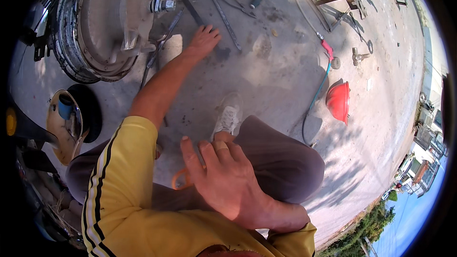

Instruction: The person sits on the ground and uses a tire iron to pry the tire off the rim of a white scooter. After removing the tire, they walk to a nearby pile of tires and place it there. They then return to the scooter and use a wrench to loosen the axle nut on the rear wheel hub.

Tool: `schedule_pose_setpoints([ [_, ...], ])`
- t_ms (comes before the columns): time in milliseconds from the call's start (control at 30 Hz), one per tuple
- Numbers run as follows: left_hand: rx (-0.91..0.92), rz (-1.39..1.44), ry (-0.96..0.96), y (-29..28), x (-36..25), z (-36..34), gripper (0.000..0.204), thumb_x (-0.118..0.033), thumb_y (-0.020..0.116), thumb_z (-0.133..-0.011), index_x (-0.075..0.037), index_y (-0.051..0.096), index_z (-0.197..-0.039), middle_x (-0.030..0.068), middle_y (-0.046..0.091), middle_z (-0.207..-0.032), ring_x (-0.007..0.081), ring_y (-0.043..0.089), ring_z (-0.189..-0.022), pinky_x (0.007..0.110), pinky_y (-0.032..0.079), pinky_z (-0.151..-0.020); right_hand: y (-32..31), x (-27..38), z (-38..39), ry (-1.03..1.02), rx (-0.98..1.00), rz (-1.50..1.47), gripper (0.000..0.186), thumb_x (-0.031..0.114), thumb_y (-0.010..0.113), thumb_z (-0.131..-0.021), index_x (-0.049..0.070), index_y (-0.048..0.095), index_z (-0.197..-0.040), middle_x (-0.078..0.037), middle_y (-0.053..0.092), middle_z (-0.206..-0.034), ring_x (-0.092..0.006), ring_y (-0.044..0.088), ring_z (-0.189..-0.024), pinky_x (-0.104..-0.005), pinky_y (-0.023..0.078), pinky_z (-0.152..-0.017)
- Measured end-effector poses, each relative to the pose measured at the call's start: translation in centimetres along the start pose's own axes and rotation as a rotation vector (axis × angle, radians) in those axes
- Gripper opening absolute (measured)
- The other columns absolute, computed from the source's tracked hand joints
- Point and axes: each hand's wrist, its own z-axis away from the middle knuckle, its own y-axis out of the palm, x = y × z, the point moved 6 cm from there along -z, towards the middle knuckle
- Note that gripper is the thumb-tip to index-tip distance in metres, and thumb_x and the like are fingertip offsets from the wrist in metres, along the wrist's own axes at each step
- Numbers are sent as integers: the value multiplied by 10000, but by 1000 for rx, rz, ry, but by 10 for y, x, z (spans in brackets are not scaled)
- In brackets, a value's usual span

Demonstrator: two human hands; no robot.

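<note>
My left hand [204,40] reaches out over the concrete, fingers stretched and a little bent. Its fingertips are at the near end of a flat dark metal bar [191,9]; whether they press on it I cannot tell. Just right of that hand lies a long thin metal bar [224,20], with pliers [237,5] and a screwdriver [257,1] beyond. My right hand [226,176], a ring on one finger, is held above my lap with its fingers apart and nothing visible in it. An orange loop-shaped thing [181,180] shows partly behind it.
A dusty wheel hub [102,24] with a large nut stands at the left, metal rods [162,43] beside it. Below is a round container [52,114] holding small items. On the right are a hose [319,90] with a pink fitting, a red bowl-shaped object [338,102] and a metal fitting [358,57].
</note>
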Motion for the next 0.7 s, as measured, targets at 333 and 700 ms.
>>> schedule_pose_setpoints([
  [333, -72, -123, 154, 6, -4, 84, 250, -92, 592, -919, -152, 627, -1158, 56, 583, -1204, 330, 561, -1168, 490, 446, -1035, 11, 16, 19, -9, 24, 82, 604, 135, 743, -762, -9, 600, -1330, -128, 649, -994, -272, 680, -936, -381, 513, -789],
  [700, -581, 739, -261, -260, -46, 147, 151, -107, 609, -1011, -16, 509, -1078, 173, 548, -999, 280, 606, -782, 400, 507, -747, 12, -9, 29, 227, -118, -19, 707, 229, 751, -899, -25, 417, -1468, -235, 618, -1200, -419, 660, -1066, -496, 535, -909],
])
